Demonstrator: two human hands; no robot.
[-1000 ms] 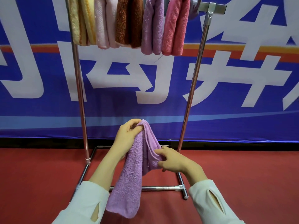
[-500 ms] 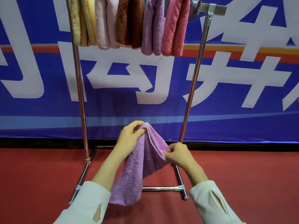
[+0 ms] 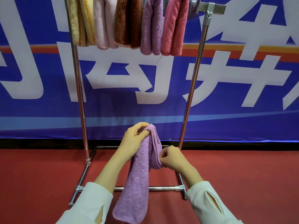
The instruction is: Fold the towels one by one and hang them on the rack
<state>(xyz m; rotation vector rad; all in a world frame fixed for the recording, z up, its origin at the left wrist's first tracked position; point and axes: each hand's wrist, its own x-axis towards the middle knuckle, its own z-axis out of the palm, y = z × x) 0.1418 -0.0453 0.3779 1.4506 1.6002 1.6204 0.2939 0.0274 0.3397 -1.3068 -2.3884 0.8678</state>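
Head view: our left hand (image 3: 134, 141) grips the lilac towel (image 3: 137, 183) at its top, our right hand (image 3: 171, 159) pinches its side edge; it hangs before the rack (image 3: 192, 88), whose bar carries folded towels (image 3: 152, 26).

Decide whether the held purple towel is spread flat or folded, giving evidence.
Partly folded. The purple towel drapes doubled from the left hand, long end hanging, while the right hand pinches its shorter end.

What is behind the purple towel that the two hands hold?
The rack's front base bar and the red floor. The purple towel covers a stretch of the bar and the floor there, so anything lying in that spot cannot be seen.
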